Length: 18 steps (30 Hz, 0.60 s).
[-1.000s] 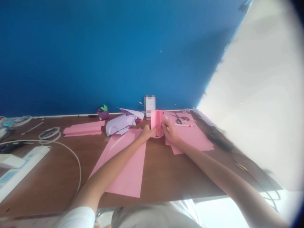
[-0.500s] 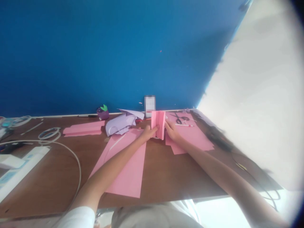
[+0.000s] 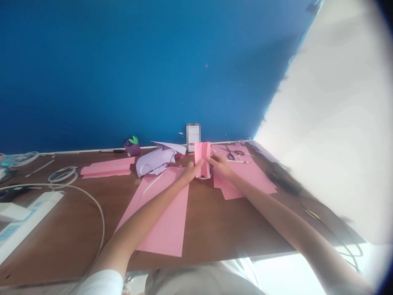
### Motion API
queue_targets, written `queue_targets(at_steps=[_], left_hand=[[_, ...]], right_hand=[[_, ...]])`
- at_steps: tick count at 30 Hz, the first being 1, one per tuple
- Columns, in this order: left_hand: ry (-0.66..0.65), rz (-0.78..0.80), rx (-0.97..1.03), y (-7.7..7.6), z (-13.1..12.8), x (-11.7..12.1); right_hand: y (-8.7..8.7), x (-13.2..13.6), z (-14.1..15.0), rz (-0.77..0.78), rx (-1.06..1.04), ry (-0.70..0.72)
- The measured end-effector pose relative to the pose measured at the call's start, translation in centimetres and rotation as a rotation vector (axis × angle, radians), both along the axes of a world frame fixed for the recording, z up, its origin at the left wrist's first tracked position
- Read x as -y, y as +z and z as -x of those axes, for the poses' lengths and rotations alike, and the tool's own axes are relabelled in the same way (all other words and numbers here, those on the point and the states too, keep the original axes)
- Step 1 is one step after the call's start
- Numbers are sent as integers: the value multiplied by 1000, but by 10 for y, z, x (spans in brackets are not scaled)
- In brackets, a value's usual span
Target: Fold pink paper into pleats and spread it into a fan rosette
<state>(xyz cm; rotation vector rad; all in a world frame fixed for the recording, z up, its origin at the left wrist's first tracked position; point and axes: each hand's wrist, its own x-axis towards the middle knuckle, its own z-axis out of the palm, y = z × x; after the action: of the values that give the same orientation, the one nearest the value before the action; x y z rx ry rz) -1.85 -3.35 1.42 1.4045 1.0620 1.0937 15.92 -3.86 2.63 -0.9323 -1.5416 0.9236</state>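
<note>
A folded piece of pink paper stands upright between my hands, with vertical creases down its face. My left hand grips its left side, thumb laid across the front. On the other side my right hand pinches the right edge. Just below the folded paper, part of a pale round thing shows, mostly hidden. Beneath my left forearm lies a flat pink sheet. More pink sheets lie by my right hand, with dark-handled scissors and a white-and-red pen on top.
Crumpled purple paper, a folded pink strip and a small purple pot-like object sit toward the blue wall. A white power strip and looping cable occupy the left. A blurred phone-like object leans at the back.
My right hand has shifted slightly left, its thumb now on the front of the folded paper. The paper has narrowed and turned a little. My left hand keeps its hold.
</note>
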Motion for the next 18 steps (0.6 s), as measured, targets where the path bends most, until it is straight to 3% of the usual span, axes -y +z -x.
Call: queue_targets(at_steps=[6, 13, 18], left_hand=[[50, -51, 68, 2, -1, -2], [164, -122, 119, -6, 2, -14], [78, -192, 145, -9, 0, -16]], right_hand=[[6, -3, -2, 4, 43, 38], [18, -6, -7, -22, 18, 42], [19, -7, -8, -20, 17, 55]])
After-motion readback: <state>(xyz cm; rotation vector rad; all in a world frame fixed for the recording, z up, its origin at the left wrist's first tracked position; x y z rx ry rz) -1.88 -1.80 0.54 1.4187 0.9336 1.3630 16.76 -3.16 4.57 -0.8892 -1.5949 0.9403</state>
